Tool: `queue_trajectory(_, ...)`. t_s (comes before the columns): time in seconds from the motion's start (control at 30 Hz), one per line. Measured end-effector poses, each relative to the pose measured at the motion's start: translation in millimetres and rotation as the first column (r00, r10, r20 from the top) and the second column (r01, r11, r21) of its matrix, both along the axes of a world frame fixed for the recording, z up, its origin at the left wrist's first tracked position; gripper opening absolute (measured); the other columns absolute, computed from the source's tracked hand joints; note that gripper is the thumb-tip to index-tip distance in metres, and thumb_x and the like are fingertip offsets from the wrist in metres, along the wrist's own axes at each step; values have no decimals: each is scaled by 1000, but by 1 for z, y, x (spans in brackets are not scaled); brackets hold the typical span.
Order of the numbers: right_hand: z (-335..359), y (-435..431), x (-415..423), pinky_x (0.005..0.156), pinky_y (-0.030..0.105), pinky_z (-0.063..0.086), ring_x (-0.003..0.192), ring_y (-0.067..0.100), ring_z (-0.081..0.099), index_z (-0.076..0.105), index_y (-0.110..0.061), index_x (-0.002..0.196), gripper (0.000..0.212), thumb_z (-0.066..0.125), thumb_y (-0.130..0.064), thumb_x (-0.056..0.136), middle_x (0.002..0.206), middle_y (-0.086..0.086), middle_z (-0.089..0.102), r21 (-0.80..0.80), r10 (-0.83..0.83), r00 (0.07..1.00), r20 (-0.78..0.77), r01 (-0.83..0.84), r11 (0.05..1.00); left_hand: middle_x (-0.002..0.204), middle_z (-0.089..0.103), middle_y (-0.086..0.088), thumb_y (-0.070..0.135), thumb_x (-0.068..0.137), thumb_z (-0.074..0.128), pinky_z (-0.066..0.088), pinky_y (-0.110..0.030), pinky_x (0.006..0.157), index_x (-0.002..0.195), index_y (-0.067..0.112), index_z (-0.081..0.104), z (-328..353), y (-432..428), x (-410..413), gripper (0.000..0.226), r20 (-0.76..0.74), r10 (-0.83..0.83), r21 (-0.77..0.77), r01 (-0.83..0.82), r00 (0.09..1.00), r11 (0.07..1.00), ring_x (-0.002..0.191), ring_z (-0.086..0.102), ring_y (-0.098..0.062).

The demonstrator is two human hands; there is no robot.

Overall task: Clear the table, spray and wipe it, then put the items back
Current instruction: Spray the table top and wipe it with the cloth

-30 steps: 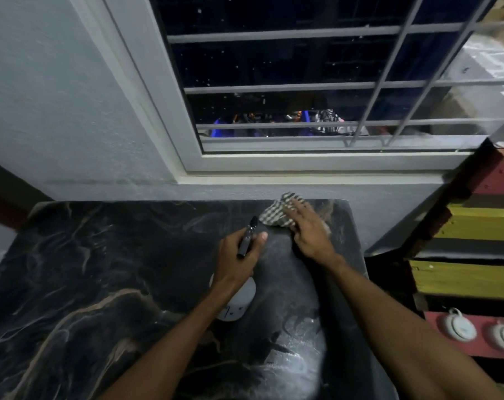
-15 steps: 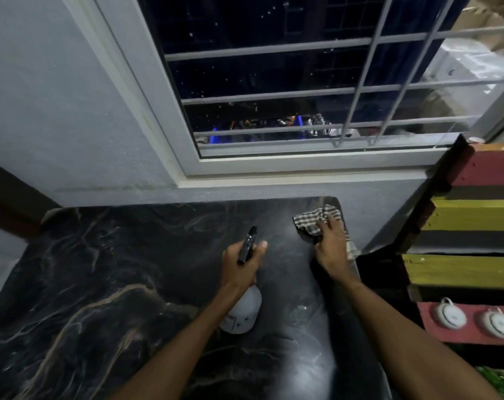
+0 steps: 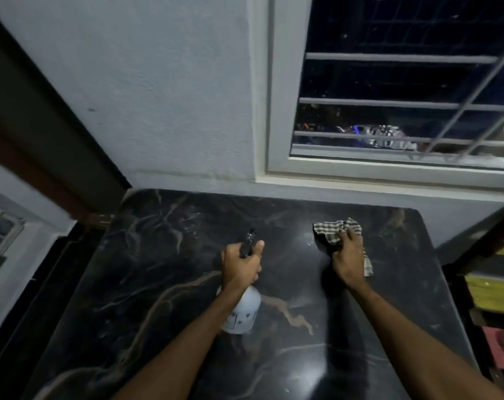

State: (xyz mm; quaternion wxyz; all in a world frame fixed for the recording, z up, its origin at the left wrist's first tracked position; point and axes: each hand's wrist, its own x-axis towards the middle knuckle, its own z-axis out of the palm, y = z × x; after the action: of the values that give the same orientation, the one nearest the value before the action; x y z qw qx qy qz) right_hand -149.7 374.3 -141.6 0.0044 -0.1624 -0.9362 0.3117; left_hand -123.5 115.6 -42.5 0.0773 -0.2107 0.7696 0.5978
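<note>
Right hand (image 3: 347,259) has dragged the gripped cloth (image 3: 336,230) off the surface's (image 3: 158,284) 2 o'clock corner (view swung left); left hand (image 3: 240,265) still clasps the spray bottle (image 3: 242,311).

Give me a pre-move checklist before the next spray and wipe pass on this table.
1. White plastic spray bottle gripped by the left hand: ok.
2. Black nozzle pointing away over the tabletop: ok.
3. Checked cloth pressed under the right hand: ok.
4. Dark marble tabletop free of other items: ok.
5. Liquid level in the bottle: cannot tell.
</note>
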Motion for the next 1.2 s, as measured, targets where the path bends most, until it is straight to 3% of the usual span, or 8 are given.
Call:
queue_trajectory(0.17, 2, -89, -21, 119, 56, 26, 138, 54, 30, 53, 6, 134, 64, 59, 4, 70, 153, 32, 33, 23, -23, 999, -22, 23, 999, 57, 61, -10, 37, 90, 74, 54, -37, 58, 64, 7, 63, -10, -77, -19, 42, 30, -36, -32, 37, 999, 999, 51, 59, -22)
queue_trajectory(0.33, -12, -196, -36, 124, 55, 12, 149, 48, 18, 53, -6, 141, 75, 49, -7, 67, 161, 24, 25, 56, 414, 910, -21, -412, 909, 61, 59, -18, 26, 93, 73, 37, -19, 34, 77, -13, 61, -2, -149, -32, 45, 26, -13, 13, 13, 1000, 1000, 29, 45, -4)
queue_trajectory(0.47, 1, -234, -85, 122, 59, 14, 144, 58, 18, 49, -2, 142, 64, 55, -8, 78, 160, 25, 26, 89, 204, 978, 39, -207, 974, 62, 62, -15, 31, 93, 73, 39, -19, 34, 79, -11, 63, 0, -203, -46, 44, -42, 25, -5, -25, 999, 1000, 30, 46, -4)
queue_trajectory(0.6, -5, -339, -74, 124, 53, 4, 152, 44, 1, 40, -13, 151, 60, 53, -16, 92, 165, 10, 18, 132, 621, 783, -20, -614, 778, 60, 63, -12, 31, 93, 72, 39, -19, 34, 79, -6, 68, 6, -249, -55, 39, -47, 59, -15, -59, 997, 998, 30, 47, -4)
queue_trajectory(0.73, 1, -383, -129, 123, 59, 13, 150, 51, 8, 46, -3, 146, 62, 57, -10, 85, 162, 21, 26, 65, 414, 910, -1, -414, 908, 60, 60, -14, 29, 93, 72, 38, -21, 35, 75, -1, 65, 1, -296, -65, 36, -50, 160, 6, -160, 986, 987, 30, 45, -8)
queue_trajectory(0.9, -6, -452, -112, 124, 50, 10, 151, 40, 18, 47, -7, 145, 56, 55, -14, 90, 159, 17, 34, 83, 777, 626, -72, -772, 630, 59, 62, -12, 29, 92, 74, 40, -23, 36, 68, 6, 64, -4, -332, -69, 35, -90, 194, 11, -194, 977, 981, 34, 49, -9)
queue_trajectory(1.03, -2, -479, -179, 120, 63, 15, 147, 51, 20, 52, -12, 143, 59, 43, -30, 88, 158, 20, 34, 39, 645, 764, 9, -645, 763, 54, 60, -4, 32, 91, 74, 44, -26, 44, 63, 18, 62, -9, -356, -72, 34, -111, 202, 10, -203, 973, 979, 41, 55, -16)
queue_trajectory(1.2, -3, -532, -206, 119, 63, 20, 145, 50, 24, 52, -8, 143, 66, 51, -19, 78, 156, 24, 36, 130, 801, 598, 18, -796, 591, 53, 61, -2, 33, 91, 74, 43, -25, 43, 62, 16, 62, -13, -371, -67, 35, -143, 203, 21, -202, 969, 979, 39, 55, -12)
